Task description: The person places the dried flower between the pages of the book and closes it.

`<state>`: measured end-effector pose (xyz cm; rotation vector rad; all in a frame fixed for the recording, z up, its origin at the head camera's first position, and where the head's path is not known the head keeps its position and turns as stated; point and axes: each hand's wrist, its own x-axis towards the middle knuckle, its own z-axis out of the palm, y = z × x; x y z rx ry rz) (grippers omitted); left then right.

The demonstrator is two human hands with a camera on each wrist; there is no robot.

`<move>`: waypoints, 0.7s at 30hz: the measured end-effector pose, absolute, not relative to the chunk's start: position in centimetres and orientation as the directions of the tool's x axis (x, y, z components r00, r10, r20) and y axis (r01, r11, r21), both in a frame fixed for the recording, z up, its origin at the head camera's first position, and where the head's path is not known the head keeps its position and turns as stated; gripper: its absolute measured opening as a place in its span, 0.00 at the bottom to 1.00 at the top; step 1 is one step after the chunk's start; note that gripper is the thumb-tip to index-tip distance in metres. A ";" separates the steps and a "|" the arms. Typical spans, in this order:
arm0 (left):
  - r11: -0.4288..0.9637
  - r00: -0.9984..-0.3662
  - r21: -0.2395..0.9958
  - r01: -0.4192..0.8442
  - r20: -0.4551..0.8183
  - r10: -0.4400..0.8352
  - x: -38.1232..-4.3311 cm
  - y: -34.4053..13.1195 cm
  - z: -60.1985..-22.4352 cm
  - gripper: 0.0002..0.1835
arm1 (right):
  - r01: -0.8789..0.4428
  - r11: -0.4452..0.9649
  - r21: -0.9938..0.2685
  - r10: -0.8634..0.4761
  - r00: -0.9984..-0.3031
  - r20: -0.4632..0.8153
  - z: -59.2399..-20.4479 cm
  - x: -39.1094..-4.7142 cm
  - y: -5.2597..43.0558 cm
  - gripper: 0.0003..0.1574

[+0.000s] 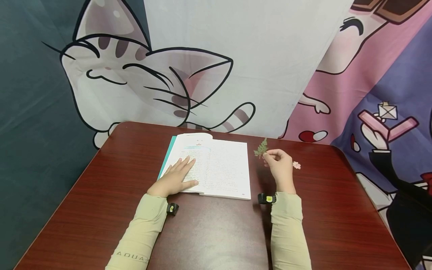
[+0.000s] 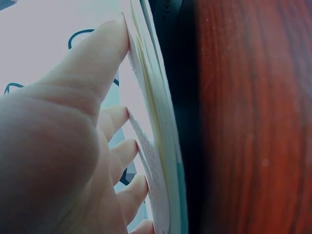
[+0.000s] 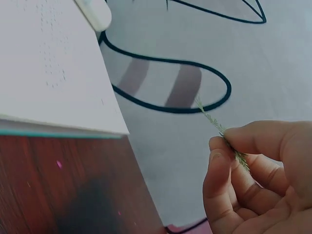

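An open book [image 1: 227,168] with a teal cover lies on the table. My left hand [image 1: 173,178] rests on its left page with fingers spread and straight; in the left wrist view the thumb [image 2: 105,53] and fingertips touch the paper. To the right of the book, my right hand [image 1: 279,167] pinches a small green fern-like leaf [image 1: 261,148] between thumb and fingers, above the table. The right wrist view shows the leaf [image 3: 214,122] nearly edge-on in that pinch. A small pink flower [image 1: 296,165] sits just right of the right hand.
The dark red wooden table [image 1: 216,232] has its back edge just behind the book. Behind it hangs a cloth [image 1: 270,56] printed with cartoon cats. At the far right there is a dark shape [image 1: 410,221] beside the table.
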<state>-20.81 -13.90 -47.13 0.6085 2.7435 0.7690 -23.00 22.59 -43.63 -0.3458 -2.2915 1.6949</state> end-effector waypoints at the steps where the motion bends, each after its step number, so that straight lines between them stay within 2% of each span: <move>1: 0.776 -0.888 0.538 0.328 -0.104 0.448 -20.8 -13.9 -47.1 0.44 | 0.026 0.282 -0.959 0.343 -0.936 0.075 -43.7 -23.0 22.3 0.11; 21: 0.767 -0.886 0.550 0.332 -0.098 0.453 -20.8 -13.9 -47.0 0.45 | 0.031 0.287 -0.957 0.230 -0.972 0.038 -44.0 -23.4 18.1 0.08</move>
